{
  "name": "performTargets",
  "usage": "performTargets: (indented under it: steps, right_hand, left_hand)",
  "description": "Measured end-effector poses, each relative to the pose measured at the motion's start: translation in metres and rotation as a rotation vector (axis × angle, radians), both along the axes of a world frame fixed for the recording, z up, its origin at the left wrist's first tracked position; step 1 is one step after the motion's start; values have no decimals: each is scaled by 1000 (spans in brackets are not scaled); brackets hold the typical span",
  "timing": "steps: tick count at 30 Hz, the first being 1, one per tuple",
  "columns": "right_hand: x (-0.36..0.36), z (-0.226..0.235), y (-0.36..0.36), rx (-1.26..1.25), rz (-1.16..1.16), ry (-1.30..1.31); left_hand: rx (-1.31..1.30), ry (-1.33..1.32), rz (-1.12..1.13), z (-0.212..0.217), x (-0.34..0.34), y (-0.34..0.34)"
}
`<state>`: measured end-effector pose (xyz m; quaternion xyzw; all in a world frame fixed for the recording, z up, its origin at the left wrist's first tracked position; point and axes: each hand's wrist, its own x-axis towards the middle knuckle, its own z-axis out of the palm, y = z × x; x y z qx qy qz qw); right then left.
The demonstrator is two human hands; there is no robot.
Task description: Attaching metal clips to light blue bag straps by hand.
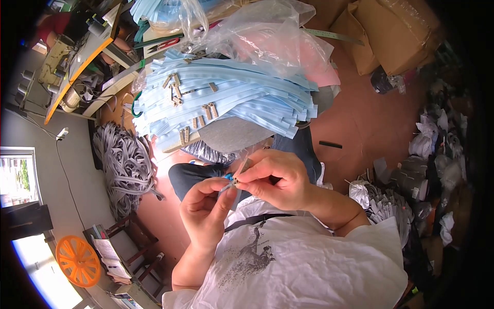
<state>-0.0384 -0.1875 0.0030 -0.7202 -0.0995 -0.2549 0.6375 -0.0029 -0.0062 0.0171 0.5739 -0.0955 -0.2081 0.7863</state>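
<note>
White shirt [309,252] sits near a tiny brassy fitting [235,181].

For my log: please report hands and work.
Left hand and right hand pinching tiny brownish piece, shape partly hidden. Flat light-blue fabric strips piled beyond. Nothing visibly blocking.

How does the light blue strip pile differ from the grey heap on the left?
The light blue strip pile lies mostly straight; the grey heap is tangled in loops. Small metallic-looking pieces lie on the blue pile, while none show on the grey heap. Both consist of many narrow strips.
</note>
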Motion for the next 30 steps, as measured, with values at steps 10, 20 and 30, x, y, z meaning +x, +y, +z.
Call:
performTargets:
  steps: [10, 20, 30]
  right_hand:
    - [-1, 4, -3, 19, 43, 21]
    - [3, 8, -14, -7, 166, 80]
    - [-1, 5, -5, -4, 60, 96]
  left_hand:
    - [12, -45, -29, -6, 1, 3]
    - [116, -103, -93, -1, 3, 11]
    - [171, -142, -40, 0, 4, 5]
